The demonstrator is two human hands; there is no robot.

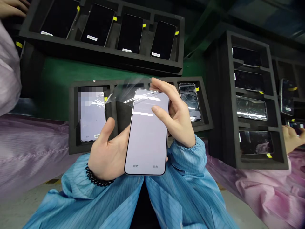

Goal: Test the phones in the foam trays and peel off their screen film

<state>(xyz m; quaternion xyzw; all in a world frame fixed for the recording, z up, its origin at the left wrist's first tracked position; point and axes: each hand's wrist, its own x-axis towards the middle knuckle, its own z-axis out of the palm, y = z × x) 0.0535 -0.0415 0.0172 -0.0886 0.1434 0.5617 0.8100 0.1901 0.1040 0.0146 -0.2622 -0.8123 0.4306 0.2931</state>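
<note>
A smartphone [147, 136] with a lit, pale screen is tilted up in front of me, two small labels near its lower edge. My left hand [111, 149] cradles it from behind and below, thumb held away from its left side. My right hand [175, 111] is at its upper right, the thumb over the screen. A sheet of clear plastic film [130, 90] stretches behind the phone's top to the right fingertips, which appear to pinch it. Beneath is a dark foam tray [207, 116] with a lit phone [92, 119] left and a text-screen phone [190, 101] right.
Another foam tray [105, 52] with several dark phones lies beyond, on a green surface [62, 71]. To the right rises a stack of trays [234, 152] holding phones. Other people's hands show at the upper left [13, 9] and far right [292, 138].
</note>
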